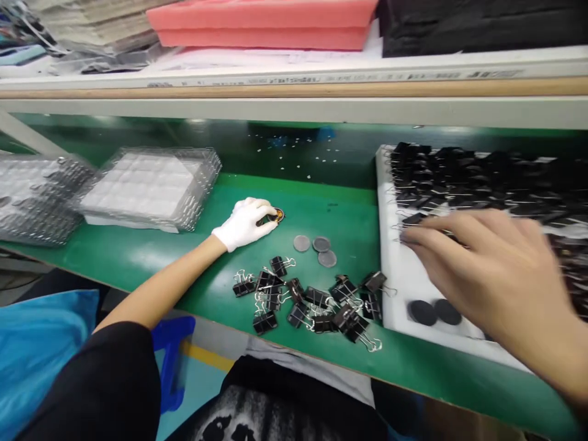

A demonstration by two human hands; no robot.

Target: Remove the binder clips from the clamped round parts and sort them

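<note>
My left hand [248, 222], in a white glove, rests on the green table with thumb and fingers closed around a small round piece [278, 215] with a gold-orange face. Several grey discs [321, 244] lie just right of it. Nearer the front edge is a loose heap of black binder clips [316, 300] with silver wire handles. My right hand [482, 263], bare and blurred, is over the left part of a white tray [388, 269]. Its thumb and fingertips pinch together beside the clips [441, 177] rowed there; what they hold is unclear.
Two black discs [435, 312] lie at the front of the white tray. Clear plastic trays [147, 187] are stacked at the left. A shelf [294, 110] crosses above the table, carrying pink foam [266, 24] and black material [482, 27]. A blue stool [172, 361] stands below.
</note>
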